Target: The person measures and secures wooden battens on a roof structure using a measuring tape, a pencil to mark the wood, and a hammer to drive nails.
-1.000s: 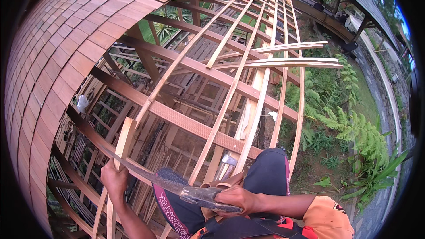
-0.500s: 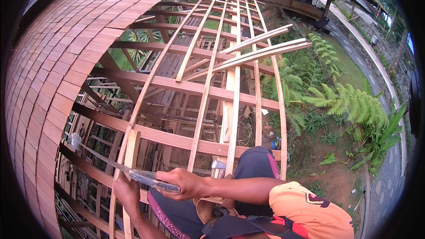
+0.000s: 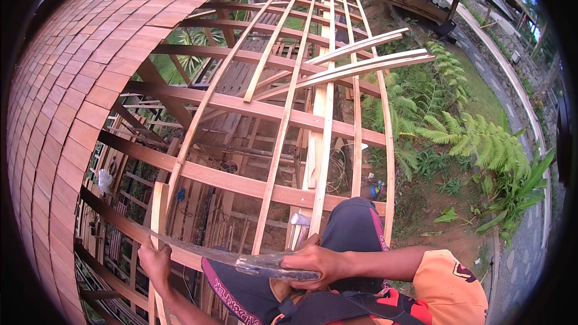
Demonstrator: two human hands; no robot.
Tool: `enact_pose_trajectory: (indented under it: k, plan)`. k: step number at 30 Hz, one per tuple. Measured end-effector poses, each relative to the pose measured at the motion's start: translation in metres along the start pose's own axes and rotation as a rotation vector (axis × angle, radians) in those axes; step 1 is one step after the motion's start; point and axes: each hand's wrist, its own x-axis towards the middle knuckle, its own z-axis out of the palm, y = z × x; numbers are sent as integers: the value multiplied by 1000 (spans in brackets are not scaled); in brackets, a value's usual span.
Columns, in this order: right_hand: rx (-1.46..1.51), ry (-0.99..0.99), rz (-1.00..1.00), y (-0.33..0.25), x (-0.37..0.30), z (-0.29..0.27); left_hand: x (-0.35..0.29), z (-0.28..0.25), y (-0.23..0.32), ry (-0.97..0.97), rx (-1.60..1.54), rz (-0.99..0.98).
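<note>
My right hand (image 3: 318,265) is wrapped round the worn, dark handle of a handsaw (image 3: 274,266), held low in front of my lap. Its thin blade slants away to the left and meets a pale wooden batten (image 3: 159,210) just above my left hand (image 3: 155,266). That left hand is closed round the batten, which stands out toward the roof frame. How far the teeth sit in the wood cannot be seen. Between my knees the metal head of a tool (image 3: 300,220) shows, its kind unclear.
Long battens (image 3: 281,138) cross the reddish rafters (image 3: 241,180), with open gaps down to the ground below. Loose strips (image 3: 373,66) lie across them, some overhanging the right edge. Wooden shingles (image 3: 90,78) cover the left side. Ferns (image 3: 475,138) grow at the right.
My right hand has pulled the saw back, right and downward. The left hand has shifted slightly left and still grips wood. My view has shifted a little.
</note>
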Motion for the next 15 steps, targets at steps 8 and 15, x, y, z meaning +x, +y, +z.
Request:
enact_pose_trajectory:
  k: [8, 15]
  plan:
    - [-21, 62, -55, 50, 69, 9, 15, 52, 1, -23, 69, 116]
    - [-5, 46, -66, 40, 62, 10, 0, 55, 4, -9, 65, 97]
